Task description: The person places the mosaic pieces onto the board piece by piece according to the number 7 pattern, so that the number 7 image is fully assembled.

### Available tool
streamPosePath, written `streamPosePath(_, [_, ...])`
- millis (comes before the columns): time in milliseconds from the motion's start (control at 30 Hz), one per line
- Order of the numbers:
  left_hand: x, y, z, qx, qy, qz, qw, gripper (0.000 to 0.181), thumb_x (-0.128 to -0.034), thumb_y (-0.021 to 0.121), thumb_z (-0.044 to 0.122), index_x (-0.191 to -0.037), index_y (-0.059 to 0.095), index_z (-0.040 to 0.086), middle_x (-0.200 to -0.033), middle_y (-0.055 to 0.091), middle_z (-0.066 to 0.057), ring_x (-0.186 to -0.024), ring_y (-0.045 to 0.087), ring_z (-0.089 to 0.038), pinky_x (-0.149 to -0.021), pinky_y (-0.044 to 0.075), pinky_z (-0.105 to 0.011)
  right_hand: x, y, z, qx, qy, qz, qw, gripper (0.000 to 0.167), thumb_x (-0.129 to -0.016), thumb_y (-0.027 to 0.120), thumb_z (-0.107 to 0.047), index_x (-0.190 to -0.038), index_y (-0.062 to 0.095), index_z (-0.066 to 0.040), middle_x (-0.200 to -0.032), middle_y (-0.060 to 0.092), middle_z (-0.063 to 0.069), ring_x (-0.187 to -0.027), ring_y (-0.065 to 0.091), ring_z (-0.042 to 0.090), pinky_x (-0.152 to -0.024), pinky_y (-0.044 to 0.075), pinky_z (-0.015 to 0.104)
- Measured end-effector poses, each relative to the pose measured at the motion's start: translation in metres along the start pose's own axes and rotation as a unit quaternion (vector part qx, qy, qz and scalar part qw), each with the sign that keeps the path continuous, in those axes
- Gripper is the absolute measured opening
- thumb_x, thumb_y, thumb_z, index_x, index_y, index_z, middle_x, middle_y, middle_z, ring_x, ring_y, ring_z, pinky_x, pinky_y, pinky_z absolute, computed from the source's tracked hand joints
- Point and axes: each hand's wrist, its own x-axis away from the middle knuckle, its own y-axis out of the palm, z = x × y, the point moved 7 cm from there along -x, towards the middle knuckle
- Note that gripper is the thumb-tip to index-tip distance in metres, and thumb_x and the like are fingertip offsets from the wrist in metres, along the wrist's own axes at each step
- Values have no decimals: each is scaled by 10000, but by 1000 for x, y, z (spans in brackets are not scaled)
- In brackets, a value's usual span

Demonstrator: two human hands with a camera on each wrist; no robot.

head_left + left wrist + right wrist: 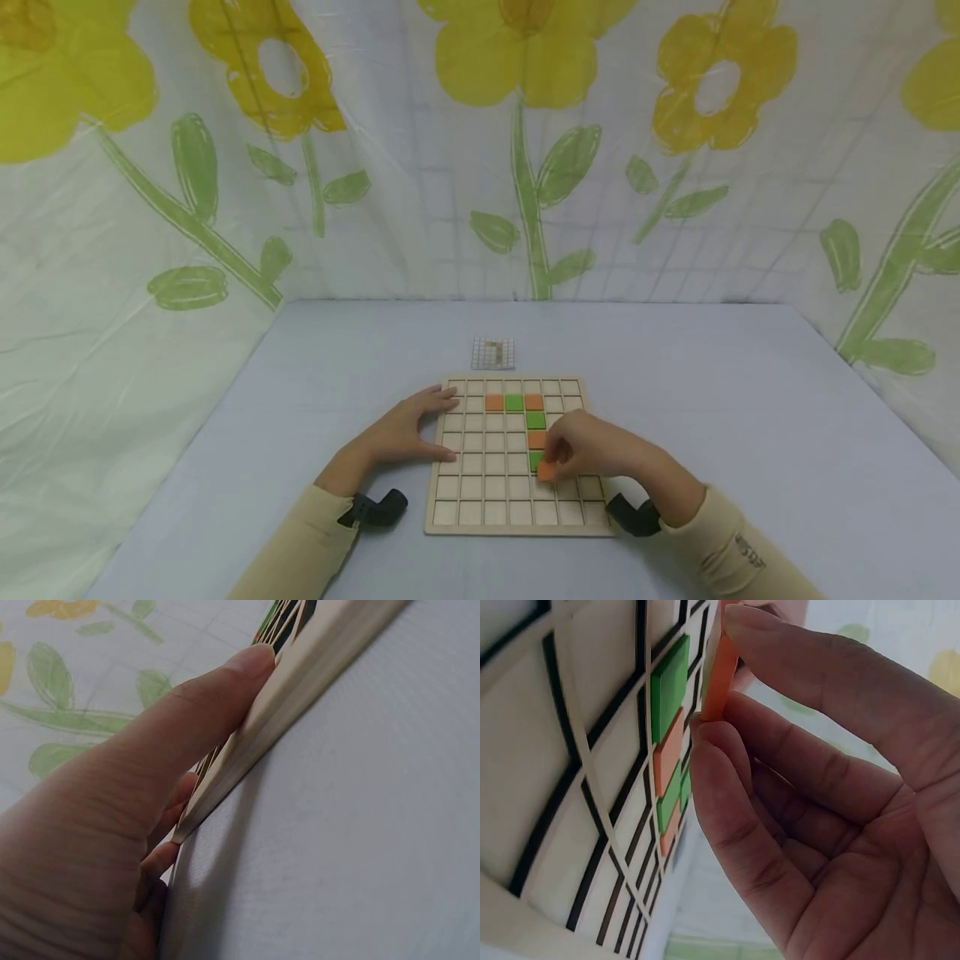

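A wooden grid board [517,530] lies flat on the table. In the head view its upper row carries an orange tile [494,402], a green tile [513,402] and another orange one; below that last tile, a column runs green, orange, green [535,461]. My right hand [592,446] pinches a loose orange square tile [546,472] between thumb and fingers, just by the lowest green tile. The right wrist view shows this tile [718,682] tilted, edge-on to the camera. My left hand [408,429] rests on the board's left edge, thumb and fingers spread along it.
Behind the board lies a small card [492,353] printed with a grid and a coloured pattern. The table [360,333] has a white cover and ends at a flowered curtain [405,233]. Dark wrist-worn devices sit at both cuffs.
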Motion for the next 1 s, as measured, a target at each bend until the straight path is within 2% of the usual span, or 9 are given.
streamPosePath(300, [0,1,0,18,22,22,10000,835,-637,798,513,-1343,511,172,-1496,360,36,-1432,218,-244,-1157,210,-501,1,12,-6,-27,80,-224,9997,141,-701,798,-96,-794,696,-69,-726,620,-57,-647,524,27,-583,481,173])
streamPosePath(733, [2,0,1,19,18,-18,10000,834,-649,790,513,-1350,501,168,-1502,350,31,-1435,208,-250,-1159,201,-506,-1,19,-14,288,81,-141,9995,142,-694,792,-62,-745,661,-48,-675,578,-45,-594,473,29,-535,442,170])
streamPosePath(1000, [1,1,0,65,1,-57,10000,837,-647,789,519,-1351,501,169,-1500,352,33,-1436,204,-251,-1159,203,-503,2,17,-11,253,48,-208,9995,142,-711,793,-102,-795,684,-67,-735,602,-53,-644,502,40,-573,460,170])
